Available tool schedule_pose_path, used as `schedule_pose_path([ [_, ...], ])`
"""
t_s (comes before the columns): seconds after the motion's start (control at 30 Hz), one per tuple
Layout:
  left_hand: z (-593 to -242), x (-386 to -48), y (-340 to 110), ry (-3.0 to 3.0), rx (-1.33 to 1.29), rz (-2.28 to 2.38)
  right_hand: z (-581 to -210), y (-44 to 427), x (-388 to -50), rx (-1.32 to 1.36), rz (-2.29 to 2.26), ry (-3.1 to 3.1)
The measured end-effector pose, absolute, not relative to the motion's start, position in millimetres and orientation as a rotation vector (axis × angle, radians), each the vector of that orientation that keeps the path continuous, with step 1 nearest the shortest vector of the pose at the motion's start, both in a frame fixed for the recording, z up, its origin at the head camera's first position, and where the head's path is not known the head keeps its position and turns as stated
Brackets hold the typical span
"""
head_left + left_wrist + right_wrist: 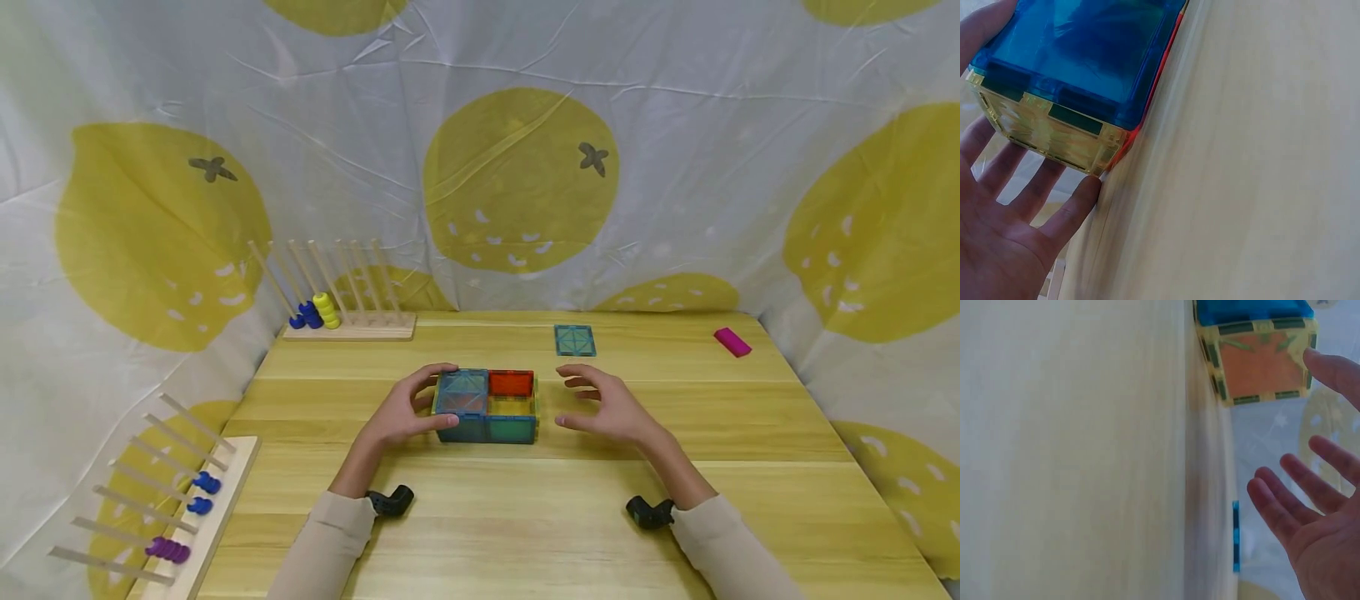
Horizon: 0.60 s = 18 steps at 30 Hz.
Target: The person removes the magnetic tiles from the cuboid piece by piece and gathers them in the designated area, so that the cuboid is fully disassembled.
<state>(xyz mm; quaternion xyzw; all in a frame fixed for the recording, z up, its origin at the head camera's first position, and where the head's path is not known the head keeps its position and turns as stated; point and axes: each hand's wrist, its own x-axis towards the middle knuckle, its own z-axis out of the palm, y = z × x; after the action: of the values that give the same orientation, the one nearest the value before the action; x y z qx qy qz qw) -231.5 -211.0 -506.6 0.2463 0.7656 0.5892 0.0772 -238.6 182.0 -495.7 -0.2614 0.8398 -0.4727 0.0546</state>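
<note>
A two-section box of see-through magnetic tiles [512, 428] sits on the wooden table, with blue, green, red and yellow walls. A blue tile [462, 392] covers its left half; the right half is uncovered at the top. My left hand [406, 410] grips the left end, thumb at the near side and fingers round the far side. In the left wrist view, a yellow end tile [1041, 128] faces the palm. My right hand [609, 407] is held apart from the box's right end, fingers spread and empty. A loose blue square tile [575, 341] lies on the table beyond it.
A wooden peg rack [352, 326] with blue and yellow beads stands at the back left. Another peg rack [217, 500] with blue and purple beads is at the left edge. A pink block [732, 342] lies at the back right. A lemon-print cloth [675, 208] hangs behind.
</note>
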Motion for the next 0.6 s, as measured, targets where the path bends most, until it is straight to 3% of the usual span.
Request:
schedule_pose_path([
  [0.6, -510.2, -233.2, -211.7, 2.255, 0.730, 1.786, -501.1, 162.1, -232.9, -0.860, -1.527, 2.429],
])
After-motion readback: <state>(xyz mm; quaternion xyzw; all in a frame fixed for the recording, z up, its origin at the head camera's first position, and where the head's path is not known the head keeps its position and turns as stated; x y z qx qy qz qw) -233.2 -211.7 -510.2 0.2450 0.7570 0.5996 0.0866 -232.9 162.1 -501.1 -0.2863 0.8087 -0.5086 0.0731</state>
